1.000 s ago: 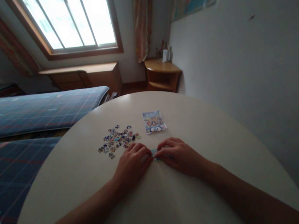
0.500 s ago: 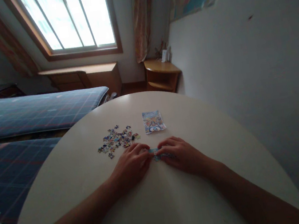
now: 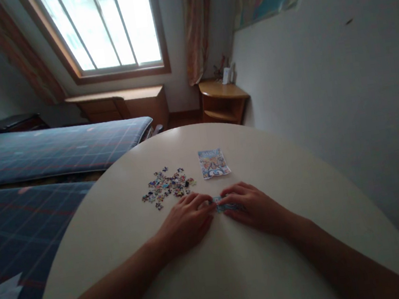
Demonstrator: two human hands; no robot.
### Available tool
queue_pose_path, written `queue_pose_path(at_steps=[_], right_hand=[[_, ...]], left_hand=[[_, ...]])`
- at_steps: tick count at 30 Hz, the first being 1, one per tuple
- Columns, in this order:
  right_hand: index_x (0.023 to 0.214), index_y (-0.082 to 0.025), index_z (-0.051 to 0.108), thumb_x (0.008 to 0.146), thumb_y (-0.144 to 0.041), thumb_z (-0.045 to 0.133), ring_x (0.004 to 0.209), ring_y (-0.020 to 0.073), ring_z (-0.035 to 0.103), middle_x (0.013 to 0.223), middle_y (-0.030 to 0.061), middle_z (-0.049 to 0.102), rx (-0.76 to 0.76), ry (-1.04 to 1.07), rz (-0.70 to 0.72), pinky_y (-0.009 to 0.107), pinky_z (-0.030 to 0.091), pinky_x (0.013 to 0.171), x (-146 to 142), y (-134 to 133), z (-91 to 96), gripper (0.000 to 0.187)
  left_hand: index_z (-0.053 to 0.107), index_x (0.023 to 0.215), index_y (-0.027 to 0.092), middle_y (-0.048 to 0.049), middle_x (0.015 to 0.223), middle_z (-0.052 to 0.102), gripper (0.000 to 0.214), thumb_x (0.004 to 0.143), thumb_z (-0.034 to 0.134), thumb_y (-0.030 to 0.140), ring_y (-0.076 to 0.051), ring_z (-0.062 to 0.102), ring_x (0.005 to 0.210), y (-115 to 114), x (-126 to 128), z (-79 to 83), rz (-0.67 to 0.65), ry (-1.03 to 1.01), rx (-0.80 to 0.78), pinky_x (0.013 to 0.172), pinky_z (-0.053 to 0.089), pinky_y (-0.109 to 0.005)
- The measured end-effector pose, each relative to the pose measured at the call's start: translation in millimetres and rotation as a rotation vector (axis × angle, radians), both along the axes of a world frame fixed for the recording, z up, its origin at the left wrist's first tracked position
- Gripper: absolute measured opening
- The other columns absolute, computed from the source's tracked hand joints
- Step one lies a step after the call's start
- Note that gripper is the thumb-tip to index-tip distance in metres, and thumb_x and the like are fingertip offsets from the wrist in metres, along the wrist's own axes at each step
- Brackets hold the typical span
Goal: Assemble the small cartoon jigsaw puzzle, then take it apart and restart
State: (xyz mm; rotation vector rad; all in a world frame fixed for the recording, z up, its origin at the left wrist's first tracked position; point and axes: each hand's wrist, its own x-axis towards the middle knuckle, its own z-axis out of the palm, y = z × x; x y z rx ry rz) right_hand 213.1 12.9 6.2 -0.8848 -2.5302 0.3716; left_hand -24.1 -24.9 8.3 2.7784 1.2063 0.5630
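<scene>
On the round cream table point(image 3: 301, 195), my left hand point(image 3: 186, 220) and my right hand point(image 3: 256, 205) lie side by side with their fingertips meeting. Between the fingertips is a small strip of joined puzzle pieces point(image 3: 223, 206), bluish, mostly covered by my fingers. Both hands press curled fingers onto it. A heap of loose puzzle pieces point(image 3: 167, 185) lies just beyond my left hand. A small printed picture card point(image 3: 213, 163) lies flat beyond my right hand.
A bed with a blue checked cover point(image 3: 48, 149) borders the table on the left. A white wall point(image 3: 340, 77) runs close along the right. A wooden corner shelf point(image 3: 222, 98) and a low cabinet point(image 3: 123, 105) stand under the window.
The view has swung slightly left, so everything sits a little further right in the picture. My hands stay together on the joined pieces with only small finger shifts.
</scene>
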Motion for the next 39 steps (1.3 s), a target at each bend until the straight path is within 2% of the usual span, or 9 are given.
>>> queue_pose_path(at_steps=[4,6,11,14,19,23,26,31,39], right_hand=[[0.108,-0.026,0.069,0.088,-0.026,0.066,0.106,0.0221,0.060,0.112,0.0070,0.068,0.001,0.010,-0.031,0.041,0.049,0.095,2.0,0.7,-1.4,0.020],[0.107,-0.025,0.069,0.088,-0.025,0.066,0.105,0.0221,0.060,0.112,0.0078,0.068,0.002,0.017,-0.027,0.041,0.050,0.094,3.1,1.0,-0.8,0.019],[0.106,-0.023,0.069,0.088,-0.024,0.065,0.105,0.0222,0.061,0.113,0.0093,0.068,-0.002,0.015,-0.001,0.041,0.050,0.093,4.9,2.3,1.0,0.019],[0.106,-0.024,0.069,0.088,-0.024,0.065,0.104,0.0223,0.062,0.112,0.0097,0.068,0.001,0.019,0.003,0.041,0.051,0.092,5.5,3.3,0.6,0.019],[0.106,-0.023,0.068,0.089,-0.025,0.063,0.104,0.0224,0.062,0.113,0.0096,0.067,-0.026,0.020,0.003,0.042,0.051,0.092,6.7,3.5,0.6,0.018],[0.106,-0.023,0.068,0.089,-0.026,0.063,0.104,0.0219,0.061,0.113,0.0090,0.067,-0.036,0.020,0.004,0.042,0.051,0.093,7.8,3.1,0.5,0.018],[0.108,-0.024,0.068,0.090,-0.026,0.063,0.105,0.0215,0.061,0.114,0.0084,0.066,-0.040,0.014,0.001,0.042,0.050,0.094,8.2,3.5,-1.1,0.019],[0.107,-0.024,0.067,0.090,-0.026,0.062,0.105,0.0219,0.061,0.114,0.0092,0.066,-0.041,0.016,-0.001,0.042,0.050,0.094,8.6,4.0,-2.3,0.018],[0.107,-0.025,0.068,0.090,-0.026,0.062,0.105,0.0216,0.062,0.113,0.0089,0.067,-0.042,0.021,-0.001,0.041,0.051,0.093,8.8,5.4,-2.1,0.018]], left_hand=[[0.065,0.112,0.024,-0.0049,0.114,0.067,0.022,0.094,0.052,0.021,-0.022,0.059,0.103,3.7,-3.2,0.4,0.017,-0.028,-0.004,0.092,0.052,-0.039],[0.067,0.102,0.023,-0.0044,0.108,0.069,0.017,0.094,0.052,0.022,-0.020,0.061,0.099,9.7,-13.1,1.9,0.094,-0.064,0.021,0.090,0.052,-0.036],[0.069,0.096,0.022,-0.0059,0.104,0.069,0.015,0.091,0.054,0.025,-0.025,0.063,0.097,32.5,-63.8,9.9,0.541,-0.068,0.056,0.083,0.052,-0.037],[0.070,0.097,0.020,-0.0072,0.101,0.069,0.018,0.089,0.056,0.029,-0.025,0.064,0.093,43.5,-91.2,13.1,0.697,-0.036,-0.003,0.083,0.051,-0.037],[0.071,0.100,0.020,-0.0073,0.102,0.069,0.026,0.087,0.054,0.036,-0.024,0.065,0.092,48.0,-108.7,17.6,0.740,-0.030,-0.058,0.083,0.050,-0.035],[0.070,0.101,0.021,-0.0070,0.100,0.071,0.028,0.087,0.049,0.032,-0.024,0.067,0.088,47.3,-120.0,22.4,0.847,0.020,-0.045,0.082,0.049,-0.035],[0.071,0.096,0.022,-0.0065,0.096,0.073,0.027,0.087,0.049,0.035,-0.025,0.067,0.086,48.6,-127.6,22.3,0.899,0.080,-0.139,0.076,0.049,-0.034],[0.071,0.093,0.024,-0.0046,0.091,0.074,0.025,0.085,0.052,0.038,-0.024,0.068,0.079,50.5,-128.0,19.6,0.902,0.091,-0.224,0.068,0.046,-0.032],[0.070,0.093,0.025,-0.0047,0.094,0.075,0.024,0.086,0.053,0.040,-0.025,0.068,0.085,46.0,-125.3,23.0,0.926,0.152,-0.327,0.068,0.043,-0.031]])
